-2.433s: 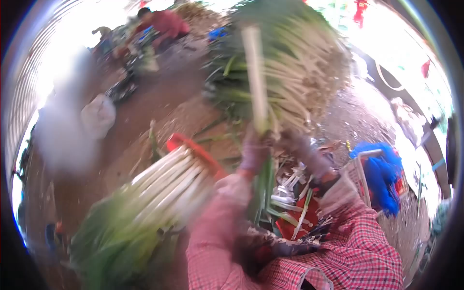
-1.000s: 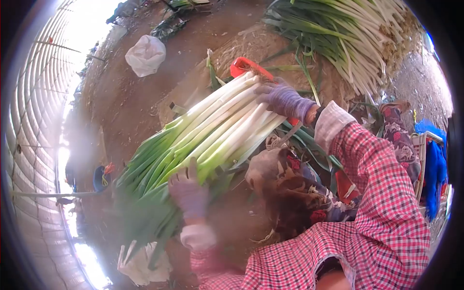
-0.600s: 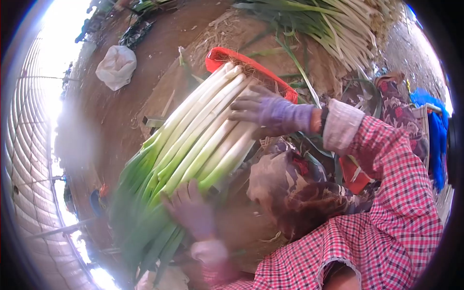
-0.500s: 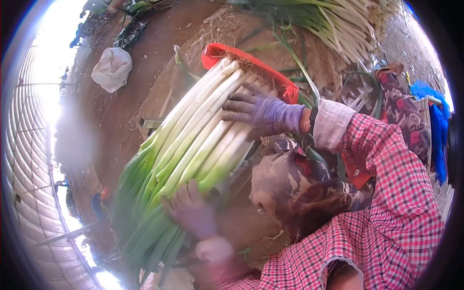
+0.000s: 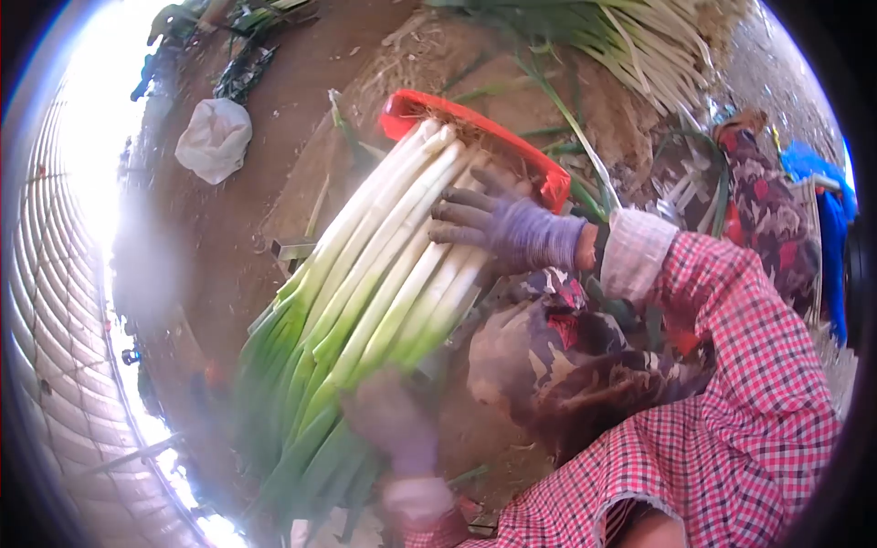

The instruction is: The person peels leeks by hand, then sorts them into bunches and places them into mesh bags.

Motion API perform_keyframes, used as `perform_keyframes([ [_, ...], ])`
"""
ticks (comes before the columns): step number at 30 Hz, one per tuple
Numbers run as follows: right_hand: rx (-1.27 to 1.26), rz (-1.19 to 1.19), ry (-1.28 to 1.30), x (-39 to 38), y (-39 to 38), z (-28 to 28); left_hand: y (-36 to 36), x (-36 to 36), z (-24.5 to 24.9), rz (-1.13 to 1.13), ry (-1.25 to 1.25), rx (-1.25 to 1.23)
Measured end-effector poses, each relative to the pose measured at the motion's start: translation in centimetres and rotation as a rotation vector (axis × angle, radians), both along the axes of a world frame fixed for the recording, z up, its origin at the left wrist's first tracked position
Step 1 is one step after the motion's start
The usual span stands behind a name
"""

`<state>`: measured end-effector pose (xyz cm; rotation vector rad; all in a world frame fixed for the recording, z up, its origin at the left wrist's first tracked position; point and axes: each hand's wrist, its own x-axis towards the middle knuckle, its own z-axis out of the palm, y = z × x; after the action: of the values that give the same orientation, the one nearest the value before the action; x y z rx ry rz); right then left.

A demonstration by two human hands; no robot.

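A thick bundle of long green onions (image 5: 379, 247) lies slanted before me, with white stalks and rooted ends toward the top and green leaves toward the lower left. My right hand (image 5: 512, 224), in a grey-purple knitted glove, rests flat across the white stalks near the roots, fingers spread. Lower down, my gloved left hand (image 5: 393, 420) is at the edge of the green leaves; motion blur smears its fingers. Against the root ends stands a curved red guard (image 5: 550, 178), roots showing along its inner side.
More green onions (image 5: 630, 46) are heaped at the top right. A crumpled white bag (image 5: 214, 140) sits on the brown ground at the upper left. Camouflage-patterned cloth (image 5: 557, 365) covers my legs beside the bundle. Blue plastic (image 5: 827, 183) hangs at the far right.
My left hand has shifted slightly right and down, from spread over the leaves to blurred at their edge. My right hand stays on the stalks. The whole view has shifted slightly.
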<state>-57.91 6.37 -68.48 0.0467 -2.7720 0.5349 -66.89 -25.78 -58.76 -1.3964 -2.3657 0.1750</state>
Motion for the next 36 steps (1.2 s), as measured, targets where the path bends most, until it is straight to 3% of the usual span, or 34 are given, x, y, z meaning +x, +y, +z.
perform_keyframes([
  [1,-0.051,0.008,0.027,-0.6,0.4,0.0,0.4,0.0,-0.8,0.018,-0.018,0.029],
  [3,0.02,-0.017,-0.059,-0.6,0.2,1.5,0.5,0.5,-2.3,0.175,-0.496,0.419],
  [5,0.012,-0.034,-0.023,-0.9,-0.1,1.7,0.7,0.9,-2.8,0.15,-0.48,0.494],
  [7,-0.074,0.014,0.092,-1.8,-0.2,2.7,1.2,0.4,-2.0,0.01,-0.001,0.194],
  [10,-0.214,-0.053,0.304,-4.2,-0.6,5.7,2.0,0.5,-2.1,-0.01,0.048,0.266],
  [12,-0.29,-0.162,0.404,-6.8,-1.9,7.0,2.1,0.4,-2.2,-0.011,0.027,0.264],
  [13,-0.148,-0.255,0.342,-8.2,-3.0,6.3,2.0,0.1,-2.6,-0.018,0.029,0.271],
  [16,0.086,-0.178,0.157,-10.6,-5.5,1.9,1.7,-0.5,-3.1,-0.003,-0.039,0.274],
  [20,0.093,-0.14,0.122,-10.3,-5.6,2.5,0.9,0.3,-3.3,-0.017,-0.027,0.251],
  [26,0.057,-0.122,0.057,-9.8,-5.1,2.6,1.4,2.8,1.7,0.044,-0.235,0.186],
  [28,0.086,-0.136,0.115,-9.9,-4.8,2.3,0.8,4.8,4.0,0.077,-0.266,0.29],
  [29,0.104,-0.143,0.149,-10.0,-4.7,1.8,-0.1,6.1,4.6,0.105,-0.279,0.338],
  [33,0.238,-0.119,0.073,-10.4,-4.5,0.1,-7.3,13.2,-0.5,0.702,-0.986,0.783],
  [34,0.168,-0.062,0.149,-10.5,-4.5,-0.6,-8.9,14.0,-1.5,0.834,-1.138,0.938],
  [36,0.31,-0.097,0.137,-10.3,-4.6,-1.1,-13.0,13.6,-4.6,0.961,-1.072,0.931],
])
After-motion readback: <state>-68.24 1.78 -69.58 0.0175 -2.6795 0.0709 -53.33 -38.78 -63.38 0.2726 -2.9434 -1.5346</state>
